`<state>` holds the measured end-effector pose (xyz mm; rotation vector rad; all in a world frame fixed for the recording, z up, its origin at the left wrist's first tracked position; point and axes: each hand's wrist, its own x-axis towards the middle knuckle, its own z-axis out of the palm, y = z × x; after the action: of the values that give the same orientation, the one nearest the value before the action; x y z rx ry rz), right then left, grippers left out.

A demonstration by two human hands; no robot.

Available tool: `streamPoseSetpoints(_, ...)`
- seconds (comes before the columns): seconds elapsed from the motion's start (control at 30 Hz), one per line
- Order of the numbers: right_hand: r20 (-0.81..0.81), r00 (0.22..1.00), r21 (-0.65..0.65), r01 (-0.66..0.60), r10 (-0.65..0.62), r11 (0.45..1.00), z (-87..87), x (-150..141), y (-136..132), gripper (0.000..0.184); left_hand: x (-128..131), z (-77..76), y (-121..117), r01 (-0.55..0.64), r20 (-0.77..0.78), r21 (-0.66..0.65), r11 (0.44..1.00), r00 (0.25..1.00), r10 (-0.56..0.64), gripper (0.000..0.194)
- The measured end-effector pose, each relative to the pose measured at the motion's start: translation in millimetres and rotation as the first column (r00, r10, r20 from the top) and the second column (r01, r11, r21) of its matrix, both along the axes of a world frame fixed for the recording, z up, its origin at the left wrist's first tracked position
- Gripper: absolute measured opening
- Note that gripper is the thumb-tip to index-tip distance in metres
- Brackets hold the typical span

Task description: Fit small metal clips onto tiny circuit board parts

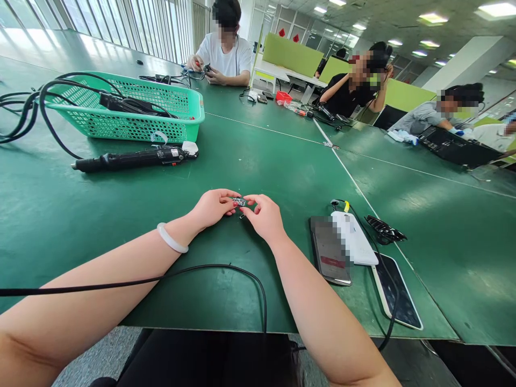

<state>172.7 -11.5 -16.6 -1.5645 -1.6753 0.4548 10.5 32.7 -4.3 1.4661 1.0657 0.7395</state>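
Observation:
Between my two hands, just above the green table, is a small dark circuit board [239, 201] with light markings. My left hand [213, 209] pinches its left side between thumb and fingers. From the other side, my right hand [264, 214] has its thumb and fingertips at the board's right edge, closed around it. A small light rectangular piece [242, 216] shows just below the board, by my right thumb; whether it is attached I cannot tell. A white bangle circles my left wrist.
A green basket [141, 129] with cables and a black adapter stands at back left. Before it lies a black electric screwdriver [133, 159]. On the right are phones [397, 290], a white power bank [353, 236] and sunglasses [385, 230]. A black cable [201, 267] crosses my left forearm. Several people sit beyond.

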Motion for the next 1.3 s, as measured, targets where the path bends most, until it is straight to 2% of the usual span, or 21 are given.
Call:
streamPoseSetpoints(0.1, -0.059, 0.998, -0.061, 0.001, -0.004, 0.998, -1.6, 3.2, 0.8, 0.035, -0.2, -0.7, 0.5, 0.002, -0.003, -0.001, 1.0, 1.0, -0.002, 0.027)
streamPoseSetpoints(0.17, -0.058, 0.998, -0.069, -0.009, 0.005, 0.998, -1.4, 3.9, 0.7, 0.037, -0.3, -0.8, 0.5, 0.006, -0.009, 0.001, 1.0, 1.0, -0.006, 0.027)
streamPoseSetpoints(0.47, -0.015, 1.0, 0.006, -0.022, 0.022, 1.0, 1.2, 2.1, -1.1, 0.017, 0.0, -1.3, -0.3, 0.023, -0.024, 0.008, 1.0, 0.999, -0.023, 0.026)
streamPoseSetpoints(1.07, -0.004, 1.0, 0.011, -0.024, 0.024, 1.0, 0.9, 1.8, -1.7, 0.015, -0.1, 2.2, -1.7, 0.023, -0.035, 0.018, 1.0, 0.999, -0.022, 0.026)
streamPoseSetpoints(1.2, -0.027, 0.999, 0.027, -0.037, 0.037, 0.999, 1.8, 1.3, -2.1, 0.022, -0.6, 2.1, -2.4, 0.03, -0.035, 0.027, 0.999, 0.999, -0.029, 0.026)
streamPoseSetpoints(1.3, -0.023, 0.999, 0.016, -0.032, 0.032, 0.999, 1.6, 1.3, -1.9, 0.018, -0.7, 1.6, -2.2, 0.028, -0.025, 0.023, 0.999, 0.999, -0.028, 0.026)
